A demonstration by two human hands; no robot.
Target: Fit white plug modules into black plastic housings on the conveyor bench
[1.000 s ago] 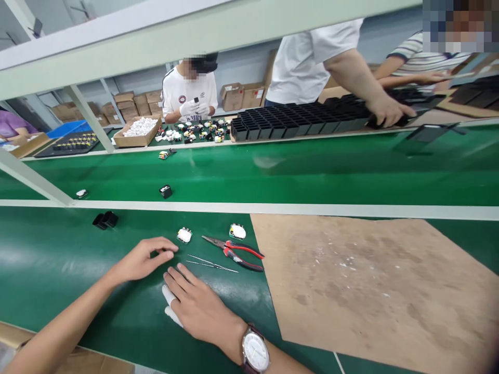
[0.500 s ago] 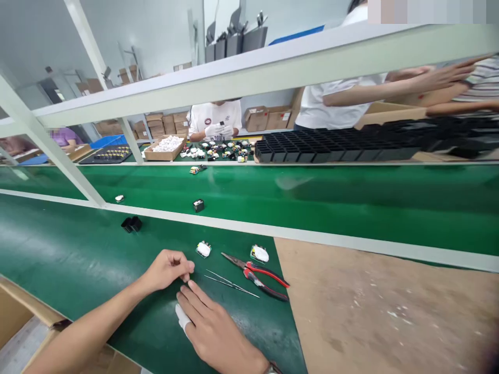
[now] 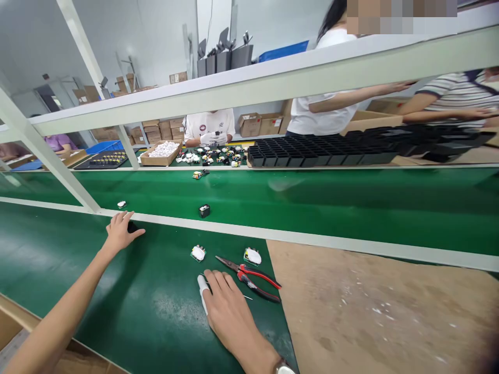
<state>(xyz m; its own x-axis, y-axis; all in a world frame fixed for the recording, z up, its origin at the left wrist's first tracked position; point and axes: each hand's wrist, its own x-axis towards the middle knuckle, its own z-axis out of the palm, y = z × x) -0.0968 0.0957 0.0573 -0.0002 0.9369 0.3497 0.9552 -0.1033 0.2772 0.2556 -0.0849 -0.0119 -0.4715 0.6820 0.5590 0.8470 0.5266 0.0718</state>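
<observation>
My left hand reaches to the left with thumb and fingers spread around the black plastic cases, which it mostly hides. Whether it touches them I cannot tell. My right hand, with a white cover on one finger, lies palm down over the metal tweezers; only their ends show. Its fingers are stretched out. Just beyond it are red-and-black long-nose pliers and two small circuit boards with white tops, one at the left and one at the right.
A brown cardboard sheet covers the bench at right. Behind a white rail runs a green belt carrying a black cased part. Rows of black cases stand beyond. Co-workers sit and stand across. A slanted post rises left.
My left hand has moved away from my right hand, out left to the black cases, and its fingers have spread. My right hand has shifted right, over the tweezers.
</observation>
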